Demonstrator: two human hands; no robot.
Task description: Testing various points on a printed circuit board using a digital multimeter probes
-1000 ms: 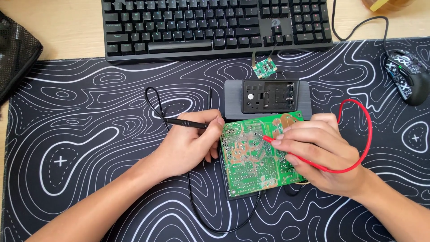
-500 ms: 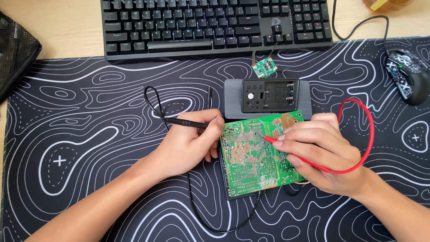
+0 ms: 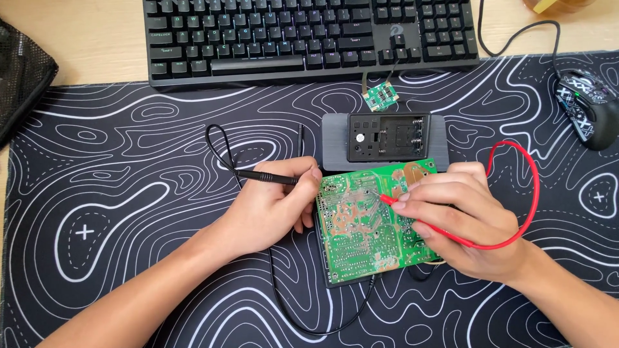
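Observation:
A green circuit board (image 3: 361, 229) lies solder side up on the black patterned desk mat (image 3: 116, 193). My left hand (image 3: 274, 209) rests at the board's left edge and grips a black test probe (image 3: 258, 176), whose black lead loops away behind it. My right hand (image 3: 461, 216) lies over the board's right part and pinches a red test probe (image 3: 389, 200), tip touching the board near its upper middle. The red lead (image 3: 525, 193) arcs up and around to the right.
A dark meter body (image 3: 387, 138) lies face down just behind the board. A small green module (image 3: 379, 98) sits near the black keyboard (image 3: 309, 35). A mouse (image 3: 590, 113) is at the far right, a black mesh pouch (image 3: 22, 77) at the far left.

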